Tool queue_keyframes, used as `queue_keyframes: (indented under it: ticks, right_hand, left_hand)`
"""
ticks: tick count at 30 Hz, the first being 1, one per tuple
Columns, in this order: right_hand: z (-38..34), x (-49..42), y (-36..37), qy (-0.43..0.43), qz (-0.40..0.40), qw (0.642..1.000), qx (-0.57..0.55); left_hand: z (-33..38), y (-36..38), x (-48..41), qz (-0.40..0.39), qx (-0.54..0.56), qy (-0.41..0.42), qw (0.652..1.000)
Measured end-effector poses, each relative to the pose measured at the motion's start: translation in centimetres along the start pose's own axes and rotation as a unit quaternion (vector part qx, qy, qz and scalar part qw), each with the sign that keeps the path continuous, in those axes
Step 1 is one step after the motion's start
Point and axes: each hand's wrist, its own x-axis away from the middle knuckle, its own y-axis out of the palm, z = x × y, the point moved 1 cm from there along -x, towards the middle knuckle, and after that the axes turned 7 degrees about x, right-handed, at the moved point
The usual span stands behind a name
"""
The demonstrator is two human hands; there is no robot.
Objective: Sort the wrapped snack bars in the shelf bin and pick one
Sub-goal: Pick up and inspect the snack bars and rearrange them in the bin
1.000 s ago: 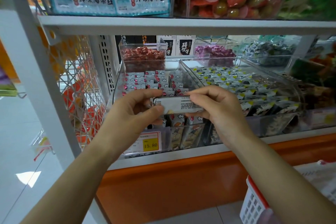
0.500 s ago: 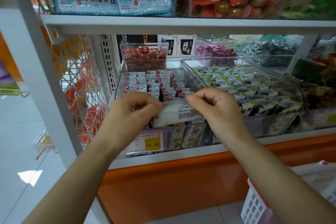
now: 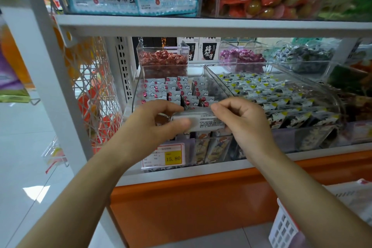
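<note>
Pinched at either end by left hand (image 3: 149, 125) and right hand (image 3: 245, 125), silver-white foil-wrapped snack bar (image 3: 209, 122) now lower than a second ago, against upright rows (image 3: 173, 88) in the clear plastic shelf bin (image 3: 189, 147), probably going back, none chosen yet.

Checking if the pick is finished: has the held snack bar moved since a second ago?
Yes, slightly. The snack bar, pinched by the left hand and right hand, now sits lower, closer to the yellow price tag below it.

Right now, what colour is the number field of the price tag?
The price tag field is yellow; head view.
</note>
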Motion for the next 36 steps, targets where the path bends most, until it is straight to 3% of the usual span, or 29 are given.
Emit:
queue_keyframes:
  ticks: [9,17,22,24,27,32,36]
  right_hand:
    - [0.1,-1.5,-2.3,0.120,-0.167,0.967,-0.147]
    - [0.8,-1.3,-0.9,0.113,-0.129,0.963,-0.209]
    - [0.2,-1.5,-0.4,0.027,-0.036,0.993,-0.110]
    - [0.1,-2.1,-0.7,0.019,0.030,0.996,-0.078]
    - [0.1,-3.0,-1.0,0.020,0.066,0.997,-0.032]
    - [-0.5,-4.7,0.6,-0.039,0.004,0.988,0.149]
    - [-0.8,-6.2,3.1,-0.101,-0.094,0.944,0.298]
  left_hand:
    - [-0.1,0.3,-0.4,0.046,0.017,0.022,0.999]
    - [-0.4,0.9,-0.9,0.135,0.041,0.054,0.989]
    - [-0.8,1.0,-1.8,0.173,0.004,0.050,0.984]
    - [-1.1,1.0,-2.1,0.164,-0.128,0.060,0.976]
    - [-1.9,1.2,-2.3,0.095,-0.329,0.078,0.936]
    - [-2.6,1.4,-2.1,0.047,-0.395,0.071,0.915]
    - [-2.6,1.0,-2.0,0.066,-0.409,0.081,0.906]
